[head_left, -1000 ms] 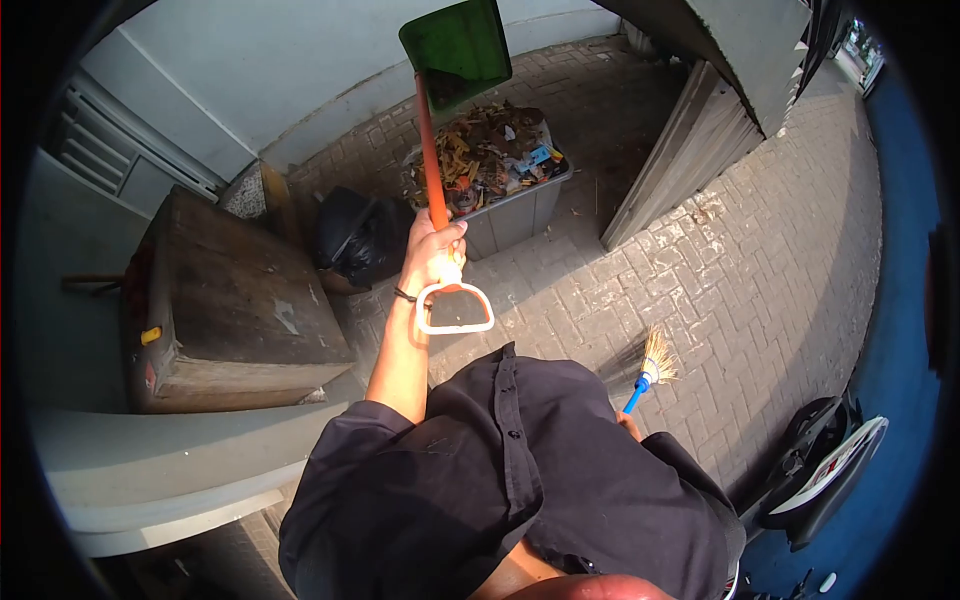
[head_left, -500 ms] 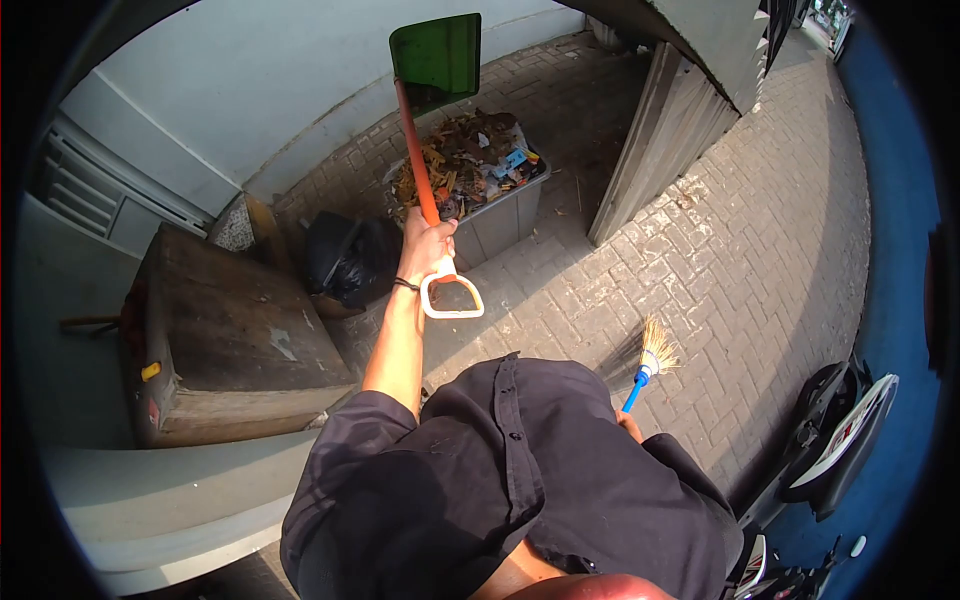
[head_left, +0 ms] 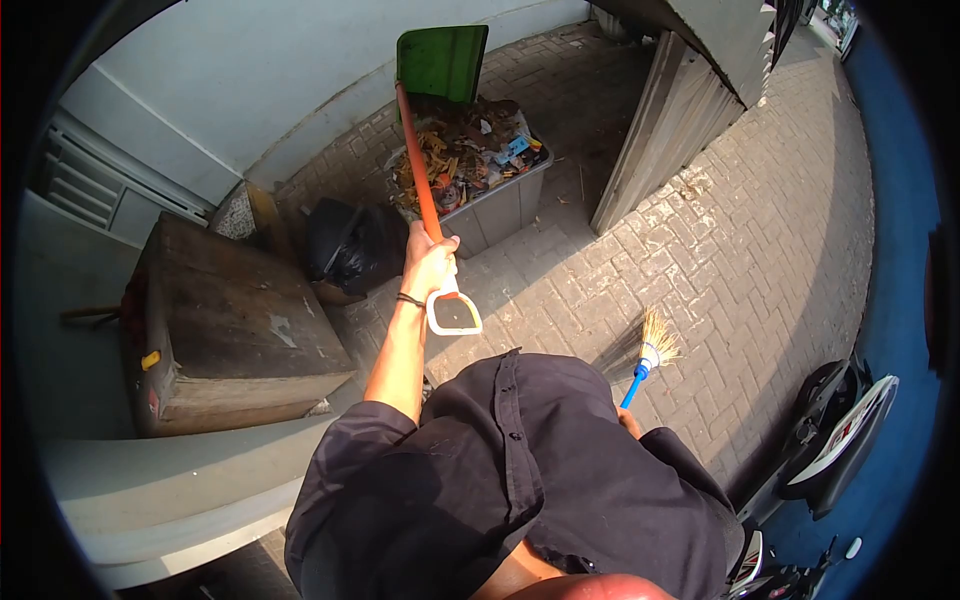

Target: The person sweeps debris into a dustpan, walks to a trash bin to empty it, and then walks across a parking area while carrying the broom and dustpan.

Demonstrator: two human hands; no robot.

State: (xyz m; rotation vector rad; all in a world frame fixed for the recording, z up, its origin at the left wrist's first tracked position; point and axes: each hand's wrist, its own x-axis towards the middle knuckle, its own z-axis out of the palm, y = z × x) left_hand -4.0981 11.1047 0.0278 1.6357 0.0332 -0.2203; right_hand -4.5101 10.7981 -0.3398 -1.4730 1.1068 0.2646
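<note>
My left hand (head_left: 430, 260) is closed round the orange pole of a long-handled dustpan, just above its white D-shaped grip. The green pan (head_left: 445, 62) stands over the far edge of a grey bin (head_left: 500, 212), which is heaped with dry leaves and litter (head_left: 460, 160). My right hand (head_left: 629, 422), partly hidden by my dark shirt, holds the blue handle of a broom (head_left: 645, 360). Its straw bristles point away from me over the paving.
Left of the bin sits a black rubbish bag (head_left: 350, 245), near a large worn wooden box (head_left: 240, 320). A grey ribbed panel (head_left: 655, 135) stands right of the bin. Parked motorbikes (head_left: 830, 440) are at lower right by a blue wall (head_left: 905, 200).
The green pan has dropped slightly closer to the litter in the bin. My left hand has moved a little towards my body; my right hand and the broom are nearly unchanged.
</note>
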